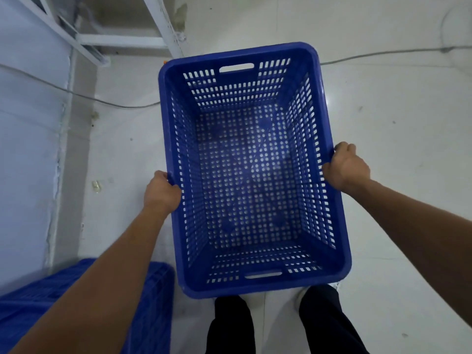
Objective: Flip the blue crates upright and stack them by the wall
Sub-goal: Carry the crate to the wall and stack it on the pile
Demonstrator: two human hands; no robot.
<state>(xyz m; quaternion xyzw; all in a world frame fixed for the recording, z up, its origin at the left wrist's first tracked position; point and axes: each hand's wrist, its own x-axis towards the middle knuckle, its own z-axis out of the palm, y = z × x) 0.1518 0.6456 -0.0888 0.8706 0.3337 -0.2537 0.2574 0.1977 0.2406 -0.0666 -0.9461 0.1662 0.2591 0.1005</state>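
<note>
Crate [251, 172] sits upright, mouth open toward me; my left hand [161, 192] and right hand [346, 167] each curl around its long rims. Second blue crate [150, 302] lies just left of it, by the wall [25, 149].

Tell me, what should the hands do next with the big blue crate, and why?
Probably swing the blue crate left and lower it toward the other blue crate by the wall. It is already open side up, and the left hand and right hand each grip a long rim, so it seems ready to stack.
</note>
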